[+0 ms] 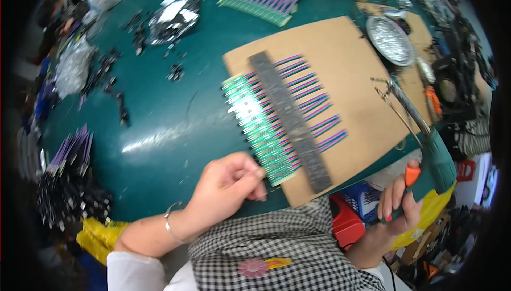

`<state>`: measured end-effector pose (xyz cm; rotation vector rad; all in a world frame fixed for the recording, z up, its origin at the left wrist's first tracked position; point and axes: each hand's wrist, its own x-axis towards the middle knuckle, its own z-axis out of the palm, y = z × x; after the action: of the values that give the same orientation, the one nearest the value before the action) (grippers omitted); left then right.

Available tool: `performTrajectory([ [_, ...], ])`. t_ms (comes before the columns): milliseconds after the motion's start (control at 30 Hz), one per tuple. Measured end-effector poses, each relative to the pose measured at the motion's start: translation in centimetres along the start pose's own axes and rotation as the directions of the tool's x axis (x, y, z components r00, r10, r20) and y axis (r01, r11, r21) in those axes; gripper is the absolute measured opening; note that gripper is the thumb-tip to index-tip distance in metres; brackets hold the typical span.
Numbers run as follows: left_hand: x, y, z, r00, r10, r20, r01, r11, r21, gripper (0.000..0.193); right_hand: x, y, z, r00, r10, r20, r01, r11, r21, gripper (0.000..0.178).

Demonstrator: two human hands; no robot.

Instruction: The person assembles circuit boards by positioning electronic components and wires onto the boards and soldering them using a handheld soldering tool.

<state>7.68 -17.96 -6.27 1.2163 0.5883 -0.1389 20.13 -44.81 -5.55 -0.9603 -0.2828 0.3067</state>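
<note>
My right hand (pixel 399 203) is wrapped round the handle of a green soldering gun (pixel 437 158) with an orange trigger. Its metal tip and thin wire guide point up and left, over the board's right side. Close to the lower end of a green circuit board panel (pixel 258 126), my left hand (pixel 231 187) has its fingers curled together. Whether they pinch the panel's edge or something small is hidden. Several short multicoloured wires (pixel 308 83) run rightward from the panel. A dark flat bar (pixel 290 121) lies across them on a brown board (pixel 351 51).
Another green panel with purple wires (pixel 261 1) lies at the far side of the green table (pixel 154 115). A foil-covered dish (pixel 390 41) stands at the right. Black-ended wire bundles (pixel 69 184) crowd the left edge, and a bag of small parts (pixel 175 18) lies farther back.
</note>
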Motion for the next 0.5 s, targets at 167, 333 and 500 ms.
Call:
performTrajectory([
  [167, 0.1, -0.6, 0.3, 0.999, -0.032, -0.039, 0.033, 0.999, 0.023, 0.013, 4.1, -1.4, -0.9, 0.969, -0.227, -0.1, 0.239, 0.961, 0.136, 0.048],
  [333, -0.3, 0.1, 0.8, 0.998, -0.028, -0.052, 0.03, 0.999, 0.035, 0.012, 9.6, -1.3, -1.2, 0.919, -0.197, -0.341, 0.028, 0.896, -0.443, 0.032],
  [500, -0.4, 0.2, -0.6, 0.996, -0.074, -0.052, 0.075, 0.997, 0.005, 0.01, 8.6, -0.6, -0.5, 0.897, -0.224, -0.381, 0.105, 0.945, -0.309, 0.032],
])
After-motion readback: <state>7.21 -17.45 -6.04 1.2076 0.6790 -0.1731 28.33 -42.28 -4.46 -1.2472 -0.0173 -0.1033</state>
